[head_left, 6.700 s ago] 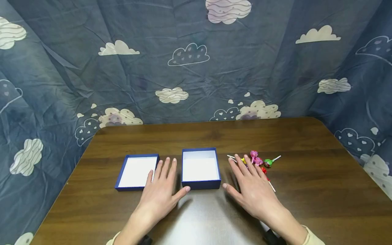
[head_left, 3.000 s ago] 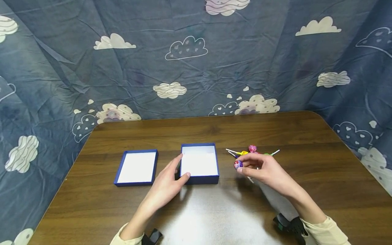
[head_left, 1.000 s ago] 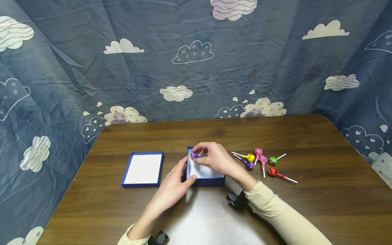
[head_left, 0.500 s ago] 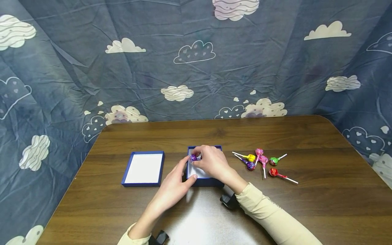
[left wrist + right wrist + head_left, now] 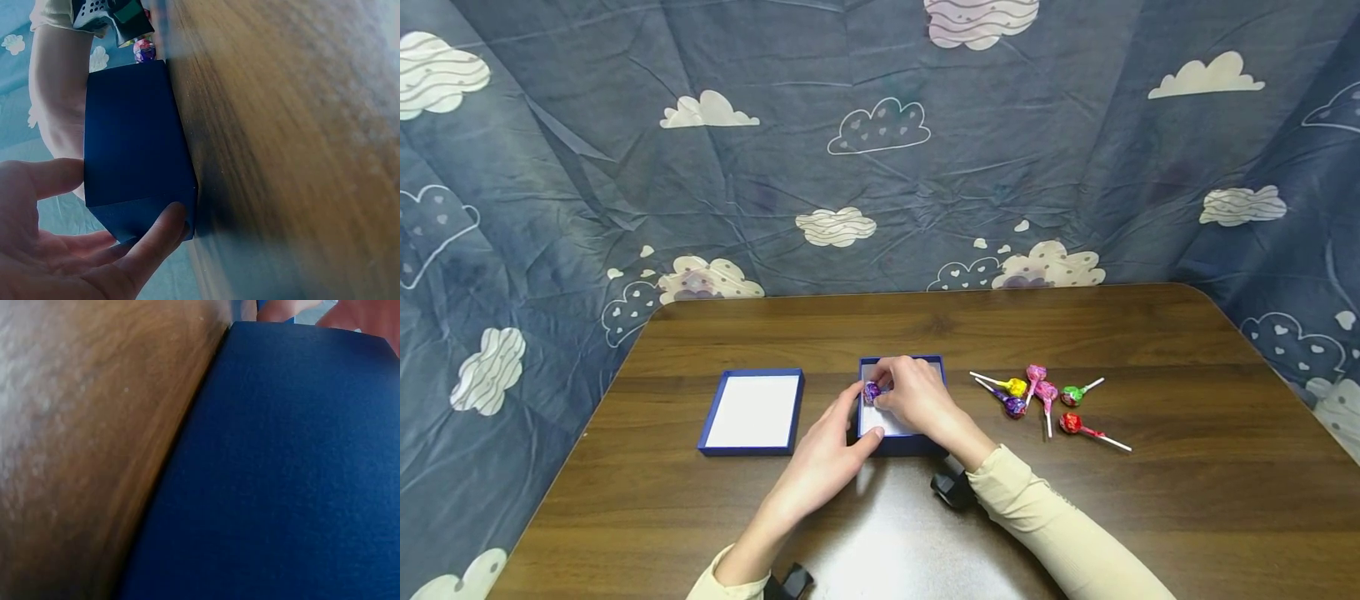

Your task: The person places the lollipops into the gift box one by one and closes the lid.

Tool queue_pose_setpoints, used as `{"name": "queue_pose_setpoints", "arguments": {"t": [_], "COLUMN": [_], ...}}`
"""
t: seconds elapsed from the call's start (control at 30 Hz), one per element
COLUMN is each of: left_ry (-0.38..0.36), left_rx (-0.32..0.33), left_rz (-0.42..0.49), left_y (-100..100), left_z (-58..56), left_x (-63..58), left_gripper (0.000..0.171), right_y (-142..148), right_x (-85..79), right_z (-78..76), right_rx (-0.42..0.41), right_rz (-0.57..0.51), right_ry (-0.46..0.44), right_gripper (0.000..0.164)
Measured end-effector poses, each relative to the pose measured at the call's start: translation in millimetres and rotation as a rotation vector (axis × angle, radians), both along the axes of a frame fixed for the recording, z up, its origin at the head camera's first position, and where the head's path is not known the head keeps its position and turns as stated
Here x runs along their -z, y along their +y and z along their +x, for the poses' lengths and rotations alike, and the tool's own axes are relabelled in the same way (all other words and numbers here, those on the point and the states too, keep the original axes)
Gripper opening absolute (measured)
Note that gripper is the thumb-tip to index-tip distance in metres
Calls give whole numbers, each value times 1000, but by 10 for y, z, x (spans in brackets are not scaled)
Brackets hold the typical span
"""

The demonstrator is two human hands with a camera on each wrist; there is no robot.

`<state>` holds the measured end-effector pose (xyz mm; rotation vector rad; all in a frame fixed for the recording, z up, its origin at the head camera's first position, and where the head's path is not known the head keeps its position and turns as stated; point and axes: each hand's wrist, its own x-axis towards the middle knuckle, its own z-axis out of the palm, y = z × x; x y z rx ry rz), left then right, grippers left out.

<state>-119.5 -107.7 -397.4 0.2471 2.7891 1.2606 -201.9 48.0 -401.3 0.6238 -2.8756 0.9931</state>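
My right hand (image 5: pixel 921 398) reaches inside the blue box (image 5: pixel 910 447) and pinches a purple-wrapped lollipop (image 5: pixel 871 392) by the inner left wall. Most of its stick is hidden by the fingers. With thumb and fingers spread wide, my left hand (image 5: pixel 823 454) rests against the box's left side and front corner. The left wrist view has the left thumb (image 5: pixel 59 176) at the top edge of the box (image 5: pixel 128 131), one finger lower on its side. In the right wrist view, the box wall (image 5: pixel 275 462) covers much of the picture, with fingertips just beyond it.
A shallow blue lid (image 5: pixel 751 412) with a white inside lies left of the box. Several lollipops lie to the right: yellow (image 5: pixel 1017 387), purple (image 5: pixel 1015 407), green (image 5: pixel 1071 396), red (image 5: pixel 1071 423) and pink (image 5: pixel 1036 373). A cloud-patterned cloth (image 5: pixel 760 200) hangs behind the table.
My right hand picked a purple lollipop from the group on the right, carried it left into the box and lowered it near the left wall. My left hand moved to the box's side.
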Motion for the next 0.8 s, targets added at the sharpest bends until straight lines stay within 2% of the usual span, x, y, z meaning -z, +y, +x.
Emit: {"name": "queue_pose_setpoints", "arguments": {"t": [0.43,0.63,0.8], "left_ry": [12,15,16], "left_rx": [-1,-2,-6], "left_rz": [-3,-4,3], "left_y": [7,5,-7], "left_z": [4,1,0], "left_x": [6,-1,6], "left_gripper": [67,67,67], "right_y": [16,-5,-30], "right_x": [24,16,13], "right_z": [38,14,-4], "right_rx": [5,33,57], "right_rz": [43,58,28], "right_ry": [93,95,85], "right_gripper": [16,16,19]}}
